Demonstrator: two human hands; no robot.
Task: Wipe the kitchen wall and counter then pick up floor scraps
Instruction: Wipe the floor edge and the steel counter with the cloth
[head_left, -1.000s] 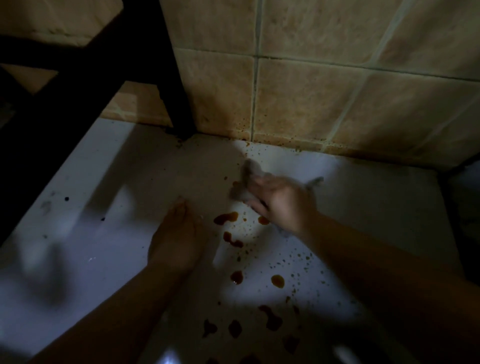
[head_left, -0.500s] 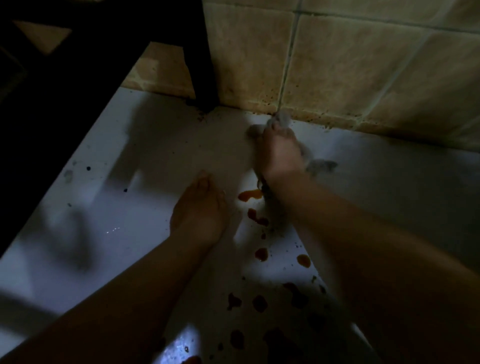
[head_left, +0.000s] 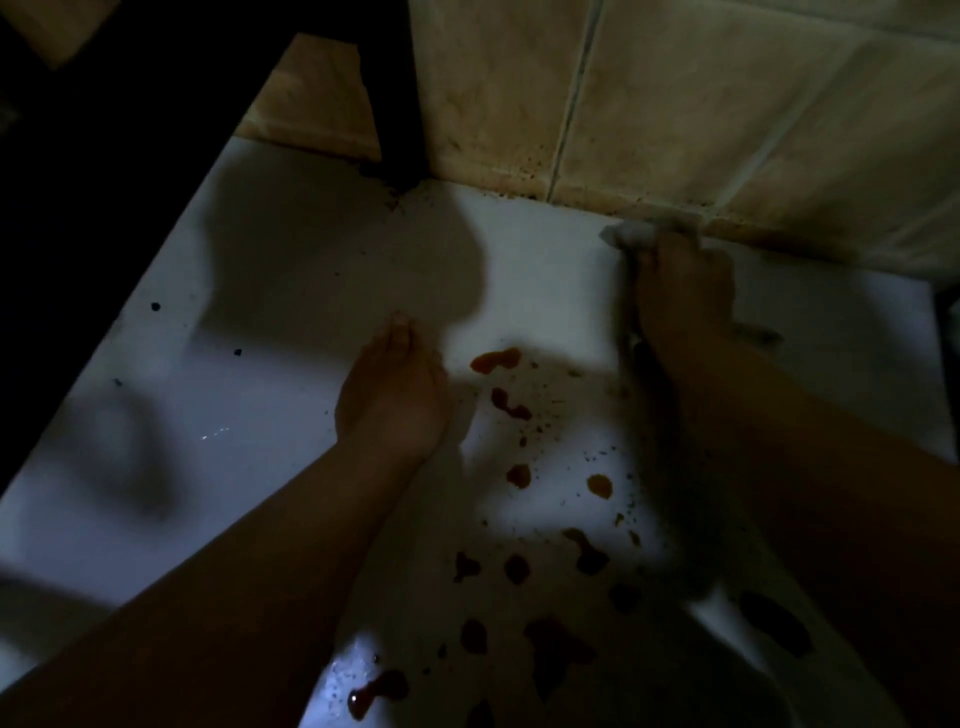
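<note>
My right hand (head_left: 683, 291) grips a crumpled pale cloth (head_left: 631, 235) and presses it where the white counter (head_left: 270, 426) meets the beige tiled wall (head_left: 701, 104). The bottom tiles carry dark specks. My left hand (head_left: 392, 395) rests flat on the counter, fingers straight, holding nothing. Reddish-brown sauce blotches (head_left: 496, 361) and fine specks spread over the counter between and below my forearms.
A dark post (head_left: 395, 88) stands at the counter's back corner beside the wall. To the left, past the counter's edge, everything is in deep shadow. A dark edge (head_left: 948, 322) bounds the counter on the right. Small dark spots (head_left: 155, 306) dot the left side.
My right hand has carried the cloth from the counter's middle up to the wall joint and then rightward along it. My left hand has stayed flat in place.
</note>
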